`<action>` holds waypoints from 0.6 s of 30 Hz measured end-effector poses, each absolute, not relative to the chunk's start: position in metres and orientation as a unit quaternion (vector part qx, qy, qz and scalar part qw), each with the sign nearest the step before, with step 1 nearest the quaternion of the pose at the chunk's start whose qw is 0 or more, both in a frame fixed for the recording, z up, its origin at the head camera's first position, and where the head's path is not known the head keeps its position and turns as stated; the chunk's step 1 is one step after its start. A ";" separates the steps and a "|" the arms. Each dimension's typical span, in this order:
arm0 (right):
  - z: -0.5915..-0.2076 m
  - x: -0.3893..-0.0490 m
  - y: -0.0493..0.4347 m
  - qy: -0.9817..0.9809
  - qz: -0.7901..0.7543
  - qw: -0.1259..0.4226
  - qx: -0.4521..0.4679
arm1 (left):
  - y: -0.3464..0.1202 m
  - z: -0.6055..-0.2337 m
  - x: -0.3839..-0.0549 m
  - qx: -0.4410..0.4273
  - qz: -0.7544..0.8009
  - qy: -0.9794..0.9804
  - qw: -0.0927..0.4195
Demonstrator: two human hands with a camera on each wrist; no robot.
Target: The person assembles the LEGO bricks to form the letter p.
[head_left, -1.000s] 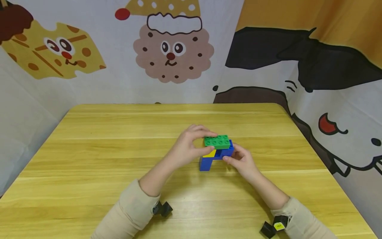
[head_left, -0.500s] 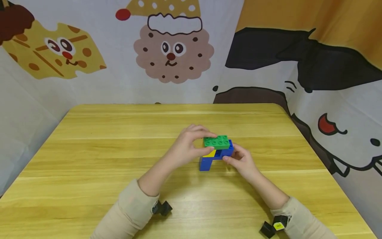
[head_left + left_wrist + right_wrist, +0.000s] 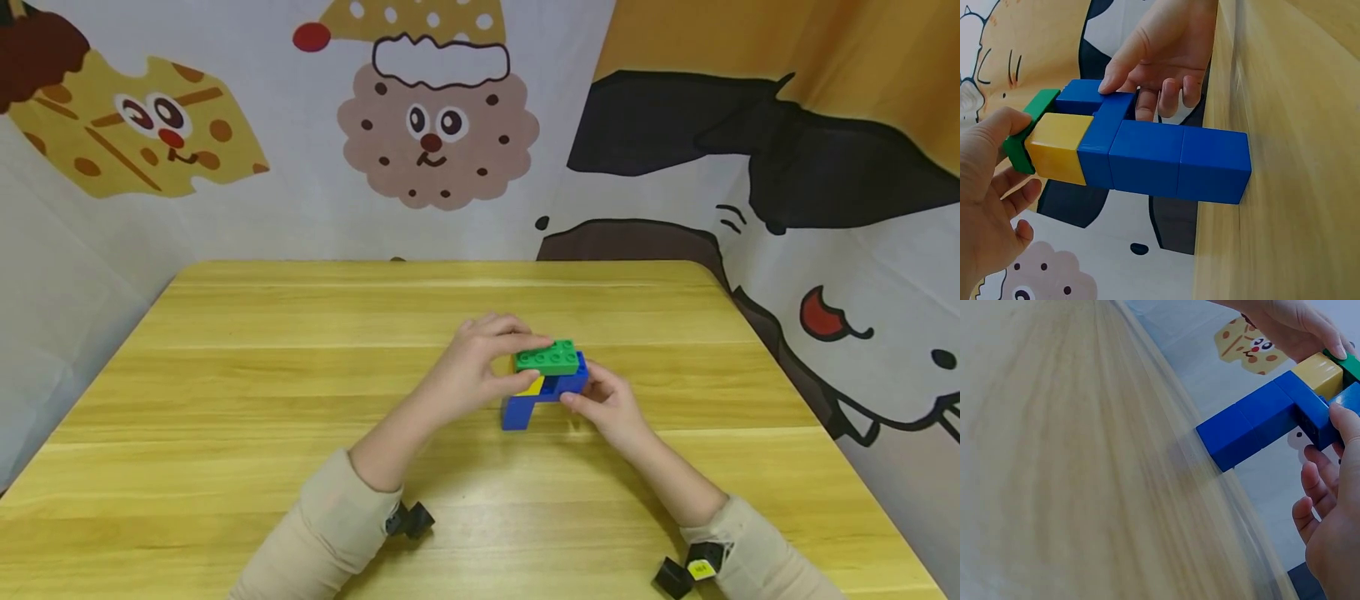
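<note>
A stack of toy building bricks stands on the wooden table. Two blue bricks [image 3: 1147, 156] form its single leg, and a longer blue brick [image 3: 1099, 147] crosses above them, jutting to the right. On that crosspiece sit a yellow brick [image 3: 1054, 147] and another blue brick [image 3: 573, 380]. A green studded brick [image 3: 551, 360] tops both. My left hand [image 3: 468, 362] pinches the green brick between thumb and fingers from the left. With thumb and fingers, my right hand [image 3: 611, 408] grips the blue part at the overhanging right end. The green brick's far left corner is hidden behind fingers.
The wooden table [image 3: 300, 392] spreads around the stack, with its far edge behind. A cartoon-printed cloth [image 3: 480, 225] hangs beyond it. Small black devices [image 3: 410, 520] sit at both sleeve cuffs.
The left fingers have slid slightly right over the green brick's top. The right hand and the blue leg have hardly moved.
</note>
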State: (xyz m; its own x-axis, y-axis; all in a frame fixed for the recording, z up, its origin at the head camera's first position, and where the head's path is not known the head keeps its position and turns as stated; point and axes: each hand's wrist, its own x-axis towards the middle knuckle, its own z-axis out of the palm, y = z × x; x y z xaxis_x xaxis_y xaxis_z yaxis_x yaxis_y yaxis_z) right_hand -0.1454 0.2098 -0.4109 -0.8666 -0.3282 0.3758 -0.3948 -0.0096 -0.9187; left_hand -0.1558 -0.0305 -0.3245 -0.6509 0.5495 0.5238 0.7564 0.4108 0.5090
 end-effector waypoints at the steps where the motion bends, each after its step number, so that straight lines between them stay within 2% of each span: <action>1: -0.411 -0.145 0.209 -0.703 0.663 0.025 0.258 | -0.031 -0.325 -0.156 -0.397 -0.372 -0.827 0.139; 18: -0.410 -0.144 0.208 -0.702 0.661 0.032 0.262 | -0.031 -0.329 -0.156 -0.402 -0.376 -0.823 0.142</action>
State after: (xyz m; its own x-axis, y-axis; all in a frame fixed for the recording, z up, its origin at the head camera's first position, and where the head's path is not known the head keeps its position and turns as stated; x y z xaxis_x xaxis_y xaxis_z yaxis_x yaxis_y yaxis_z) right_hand -0.1445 0.2081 -0.4102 -0.8605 -0.3264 0.3912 -0.4102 -0.0115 -0.9119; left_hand -0.1558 -0.0310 -0.3286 -0.6372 0.5545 0.5352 0.7676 0.3948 0.5049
